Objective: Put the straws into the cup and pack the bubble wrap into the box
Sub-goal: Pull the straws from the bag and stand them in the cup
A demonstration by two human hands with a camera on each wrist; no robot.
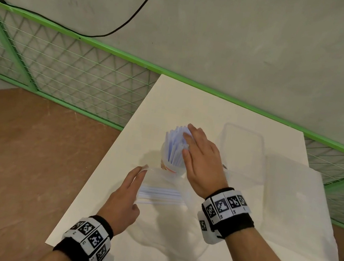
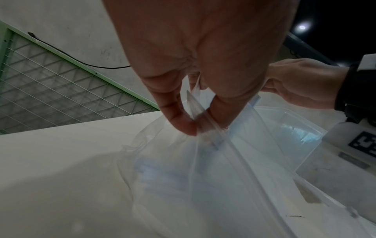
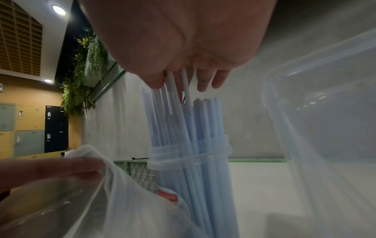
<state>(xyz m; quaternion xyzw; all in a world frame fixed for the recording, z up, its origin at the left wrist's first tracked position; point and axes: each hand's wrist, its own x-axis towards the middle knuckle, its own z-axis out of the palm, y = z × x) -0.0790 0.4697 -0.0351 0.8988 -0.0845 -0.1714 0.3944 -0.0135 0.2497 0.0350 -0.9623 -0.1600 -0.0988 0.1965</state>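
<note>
White surface [image 1: 192, 102] against grey wall [image 1: 223, 38], green mesh fence [image 1: 65, 66] behind, brown floor [image 1: 19, 153] left. Left hand [image 1: 122, 198] pinches bag [image 1: 159, 179] edge; right hand [image 1: 201, 163] pinches straws [image 1: 174, 146] standing in cup [image 1: 169, 168]. Box [image 1: 241, 149], bubble wrap [image 1: 297, 203] right, overhanging edge.

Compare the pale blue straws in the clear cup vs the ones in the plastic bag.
Cup straws stand upright and fanned in the clear plastic cup; bag straws lie flat and parallel inside the clear plastic bag. The right hand touches the cup straws' tops; the left hand pinches only the bag's edge. Both sets: thin, pale blue.
</note>
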